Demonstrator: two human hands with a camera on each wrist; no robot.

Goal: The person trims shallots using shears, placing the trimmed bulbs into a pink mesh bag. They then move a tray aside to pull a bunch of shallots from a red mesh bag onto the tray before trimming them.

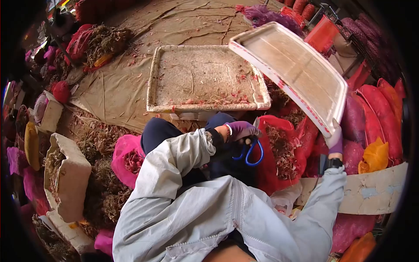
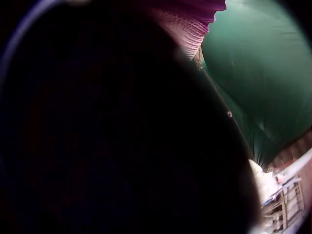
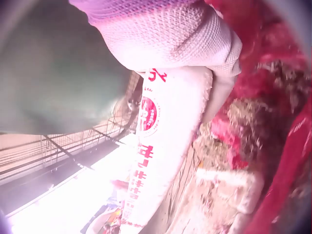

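My right hand (image 1: 335,140), in a purple and white knit glove, grips the near corner of a white foam box lid (image 1: 291,92). The lid is tilted up on the right, overlapping the corner of a second foam tray (image 1: 209,107) in the head view. Red printing runs along the lid's side (image 3: 163,126) in the right wrist view, with gloved fingers wrapped over its edge. In front of my knees, my gloved left hand (image 1: 241,131) holds scissors (image 1: 261,153) whose blue handle loops hang below the fingers. The left wrist view is mostly dark.
A red mesh bag (image 1: 279,155) of dried plant scraps stands open beside my knees. Foam boxes (image 1: 72,179) and heaped dried roots (image 1: 102,174) lie at left. Filled red sacks (image 1: 377,118) crowd the right. A brown tarp (image 1: 109,91) covers the floor ahead.
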